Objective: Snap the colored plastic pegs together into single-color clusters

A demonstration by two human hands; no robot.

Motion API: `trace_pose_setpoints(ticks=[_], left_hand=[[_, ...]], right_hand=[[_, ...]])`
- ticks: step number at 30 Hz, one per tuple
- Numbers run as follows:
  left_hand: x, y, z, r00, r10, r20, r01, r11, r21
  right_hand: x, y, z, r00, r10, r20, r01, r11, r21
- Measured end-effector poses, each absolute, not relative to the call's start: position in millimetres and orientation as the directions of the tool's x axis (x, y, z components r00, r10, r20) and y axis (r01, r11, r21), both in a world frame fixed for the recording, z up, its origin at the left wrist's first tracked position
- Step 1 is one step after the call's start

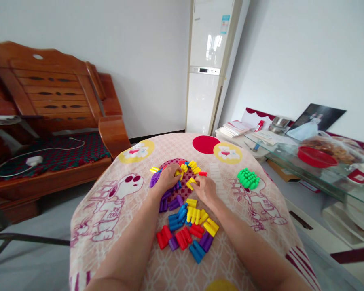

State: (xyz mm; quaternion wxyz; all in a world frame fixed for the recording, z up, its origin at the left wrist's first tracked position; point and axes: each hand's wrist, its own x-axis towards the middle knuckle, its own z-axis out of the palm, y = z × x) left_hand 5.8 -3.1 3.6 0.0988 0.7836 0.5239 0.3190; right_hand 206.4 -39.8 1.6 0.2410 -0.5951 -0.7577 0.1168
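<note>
My right hand [205, 189] is closed, with a yellow plastic piece [191, 184] pinched between thumb and fingers above the table. My left hand [169, 176] bends its fingers round another small yellow piece [178, 173], partly covered by the fingertips. Under and around the left hand lie purple pieces [164, 203] and further yellow pieces [194, 167]. Closer to me is a loose group of finger-shaped pieces: yellow ones [193, 215], blue ones [176, 222], red ones [183, 237] and a purple one [206, 241].
A cluster of green pieces [248, 178] lies at the right on the patterned tablecloth [115, 250]. Beyond the table's right edge stands a glass shelf [306, 165] with a red bowl [317, 157]. A wooden bench [109, 133] is at the left, a white cabinet-like unit [202, 101] behind.
</note>
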Motion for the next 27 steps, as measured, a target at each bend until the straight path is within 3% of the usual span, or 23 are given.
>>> trace_pose_setpoints(ticks=[3, 6, 11, 16, 27], left_hand=[[4.5, -3.0, 3.2, 0.242, 0.888, 0.390, 0.755, -0.425, 0.499], [4.2, -2.3, 2.9, 0.234, 0.892, 0.387, 0.756, -0.417, 0.504], [3.9, -1.5, 1.4, 0.229, 0.898, 0.376, 0.743, -0.411, 0.528], [3.2, -3.0, -0.7, 0.211, 0.896, 0.390, 0.730, -0.410, 0.547], [5.2, -2.5, 2.0, 0.164, 0.924, 0.345, 0.756, -0.342, 0.558]], right_hand=[[225.0, -25.4, 7.8, -0.132, 0.948, 0.290, 0.767, 0.283, -0.576], [261.5, -2.8, 21.1, -0.022, 0.954, 0.300, 0.769, 0.208, -0.605], [299.5, 27.2, 35.4, 0.100, 0.970, 0.222, 0.909, 0.002, -0.418], [288.6, 33.3, 25.5, 0.041, 0.990, 0.132, 0.982, -0.016, -0.186], [283.0, 38.0, 8.9, 0.054, 0.990, 0.127, 0.988, -0.035, -0.149]])
